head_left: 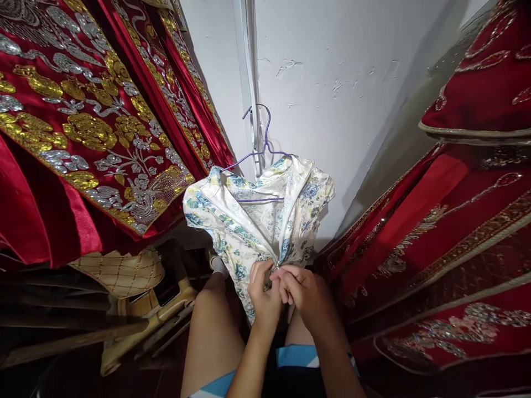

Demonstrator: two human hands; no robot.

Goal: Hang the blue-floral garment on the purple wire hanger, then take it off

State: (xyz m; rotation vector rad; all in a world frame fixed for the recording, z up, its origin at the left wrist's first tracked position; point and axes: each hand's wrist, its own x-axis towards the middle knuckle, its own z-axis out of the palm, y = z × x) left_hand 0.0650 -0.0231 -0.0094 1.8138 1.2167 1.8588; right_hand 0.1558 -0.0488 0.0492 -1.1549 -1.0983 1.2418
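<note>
A white floral dress (238, 237) with blue, green and yellow flowers hangs on a purple wire hanger (266, 145). Its front is open in a V that narrows down to my fingers. At the bottom of that V, my left hand (264, 293) pinches the fabric edge from the left. My right hand (301, 287) is closed at the same spot, its fingertips meeting those of my left hand. Whatever small part sits between the fingertips, perhaps a zipper pull, is too hidden to make out.
Red embroidered garments (89, 130) hang at the left, and more red beaded garments (448, 237) fill the right side. A white wall (332, 83) stands behind the hanger. Wooden furniture (176, 298) with a cream quilted cloth (124, 272) is at the lower left.
</note>
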